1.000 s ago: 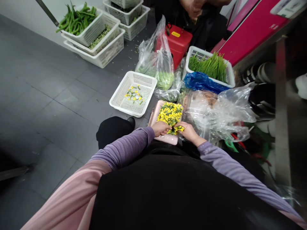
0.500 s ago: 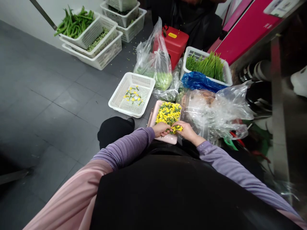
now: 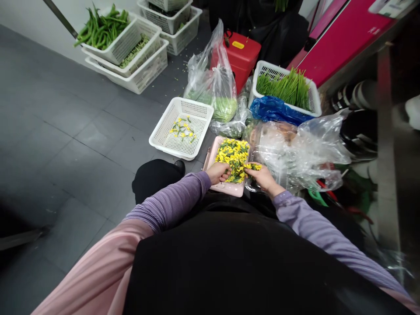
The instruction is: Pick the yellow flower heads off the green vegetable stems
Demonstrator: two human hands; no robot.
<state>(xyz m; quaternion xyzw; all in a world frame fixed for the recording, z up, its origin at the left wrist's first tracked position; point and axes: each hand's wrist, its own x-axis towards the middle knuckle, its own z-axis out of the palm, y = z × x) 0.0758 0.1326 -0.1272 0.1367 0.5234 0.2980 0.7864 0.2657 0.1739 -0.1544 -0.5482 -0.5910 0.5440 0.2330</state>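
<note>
In front of my lap lies a pink tray [image 3: 229, 189] heaped with small yellow flowers [image 3: 231, 153] on green stems. My left hand [image 3: 219, 172] is closed over the tray's near left part; whatever its fingers pinch is too small to make out. My right hand [image 3: 262, 177], at the tray's right edge, has its fingers closed on a small bunch of yellow flowers [image 3: 252, 166]. Beyond the tray to the left, a white perforated basket [image 3: 160, 131] stands on the floor with a few scattered yellow flowers in it.
Clear plastic bags [image 3: 295, 153] lie right of the tray. Behind are a bagged green vegetable [image 3: 225, 107], a red box [image 3: 241, 54] and a basket of green stalks [image 3: 285, 89]. Stacked white baskets [image 3: 141, 78], the top one with green peppers [image 3: 103, 28], stand far left. A person in dark clothes is opposite.
My right hand has moved right with the bunch of flowers, away from my left hand. The two hands were together over the tray and are now apart.
</note>
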